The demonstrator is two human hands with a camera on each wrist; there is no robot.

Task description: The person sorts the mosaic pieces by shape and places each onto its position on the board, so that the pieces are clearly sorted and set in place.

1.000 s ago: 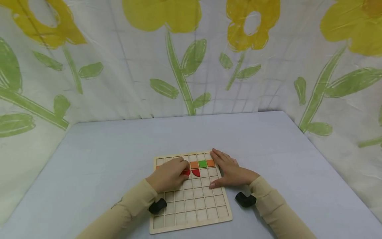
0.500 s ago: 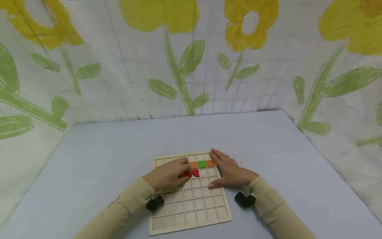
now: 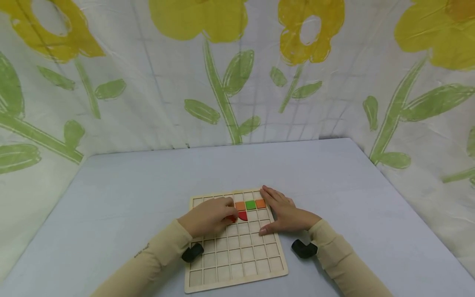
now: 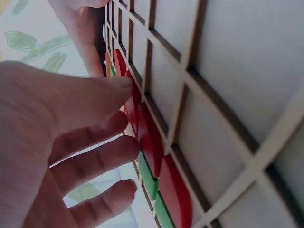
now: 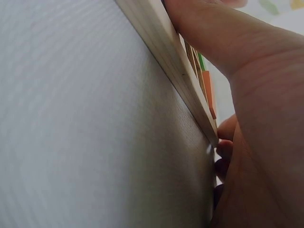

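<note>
In the head view, a wooden grid board lies under both hands. My left hand reaches over its upper left part, thumb and fingers pinching a red rounded piece at a cell. Beyond it sits another red quarter-circle piece, and more red pieces line the row nearer the left palm. My right hand rests along the board's right edge with straight, spread fingers, its thumb over the rim. The left fingers hide part of the rows beneath them.
One row above the red pieces are an orange square, a green square and another orange square. Green pieces show beside the red ones in the left wrist view. A pale table surrounds the board, with a flowered cloth behind.
My left fingers have shifted slightly right, then settled a little lower over the red piece. My right hand stays at the board's edge.
</note>
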